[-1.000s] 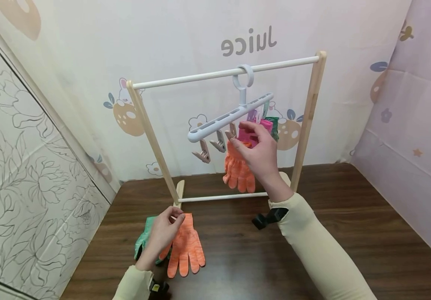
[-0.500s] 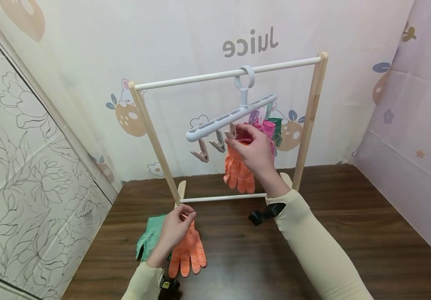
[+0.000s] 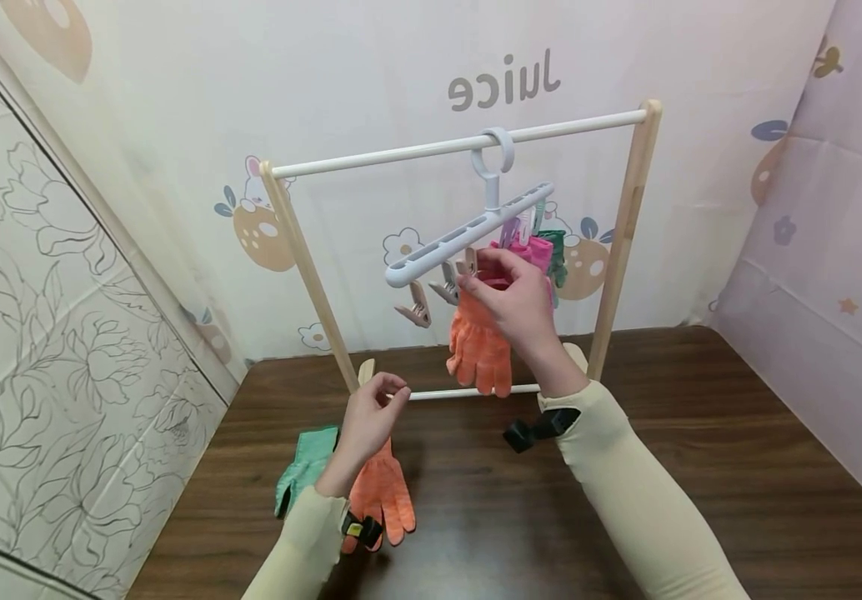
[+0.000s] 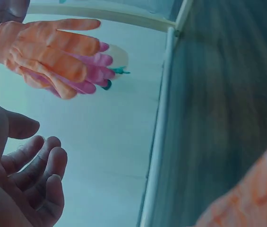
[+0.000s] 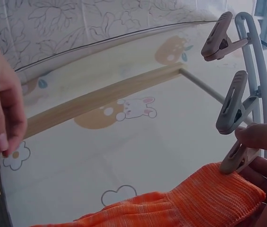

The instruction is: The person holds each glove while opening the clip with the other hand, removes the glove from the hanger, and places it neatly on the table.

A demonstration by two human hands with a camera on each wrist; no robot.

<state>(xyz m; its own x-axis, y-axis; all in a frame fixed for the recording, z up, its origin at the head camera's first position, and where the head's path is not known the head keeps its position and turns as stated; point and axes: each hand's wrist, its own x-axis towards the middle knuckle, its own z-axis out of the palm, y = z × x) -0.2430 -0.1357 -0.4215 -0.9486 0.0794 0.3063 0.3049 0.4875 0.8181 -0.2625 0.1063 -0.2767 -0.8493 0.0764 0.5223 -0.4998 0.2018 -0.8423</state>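
Observation:
My right hand (image 3: 517,300) pinches a beige clothespin (image 5: 234,158) under the pale hanger (image 3: 442,250). An orange knit glove (image 3: 479,346) hangs from that clothespin by its cuff, fingers downward. Behind it hang a pink glove (image 4: 98,71) and a dark green glove (image 3: 554,250), held by further clothespins. My left hand (image 3: 373,417) hovers below and to the left, its fingers loosely curled around nothing. Beneath it a second orange glove (image 3: 383,492) lies on the table, partly covered by the wrist. Beside that lies a light green glove (image 3: 313,458).
A grey clothespin (image 5: 232,101) and another beige clothespin (image 5: 218,38) dangle from the hanger's near end without gloves. The hanger hooks over the white top bar (image 3: 401,154) of a wooden rack (image 3: 626,225) on the brown table (image 3: 671,417). Patterned cloth walls stand behind.
My left hand has risen up and to the right, away from the gloves on the table. The right hand has closed in on the clothespin, and the hanger has swung slightly.

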